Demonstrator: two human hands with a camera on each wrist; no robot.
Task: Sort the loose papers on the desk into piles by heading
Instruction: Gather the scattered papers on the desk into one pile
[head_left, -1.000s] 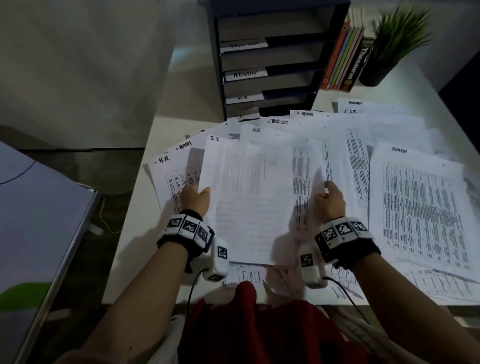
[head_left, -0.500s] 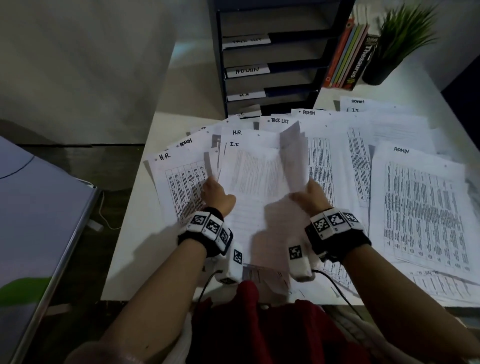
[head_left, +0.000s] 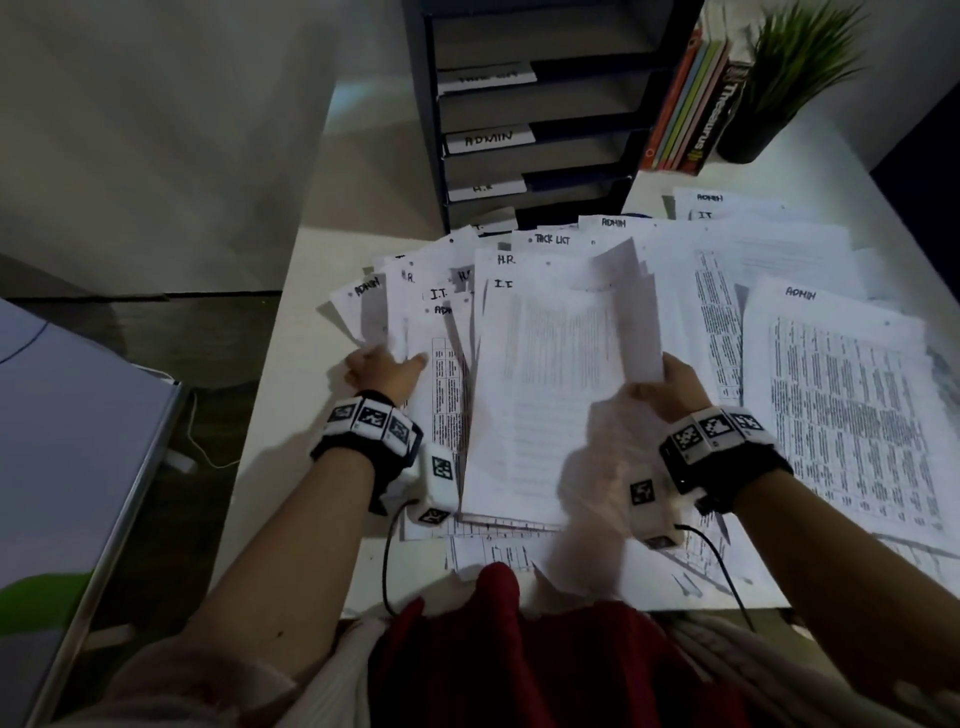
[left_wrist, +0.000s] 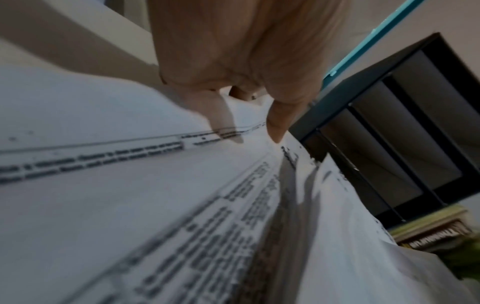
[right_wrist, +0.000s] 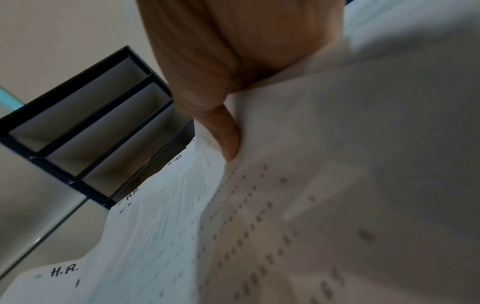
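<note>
Gripping a lifted sheet (head_left: 631, 312) at frame centre with the right hand (head_left: 670, 387), thumb (right_wrist: 226, 133) pinching it only in the right wrist view. Pressing relaxed left hand (head_left: 382, 371) fingers (left_wrist: 223, 121) on the papers (head_left: 841, 405) covering the desk (head_left: 311, 270). Blurring most headings beyond reading.

The lifted sheet (head_left: 631, 312) hides its heading; top tray label (head_left: 485, 78) blurred.

I see loose printed papers (head_left: 831, 415) with handwritten headings ADMIN, H.R., I.T. and TASK LIST fanned overlapping across the white desk (head_left: 270, 467), one sheet (head_left: 631, 312) lifted and curling upright above the I.T. page (head_left: 540, 395).
</note>
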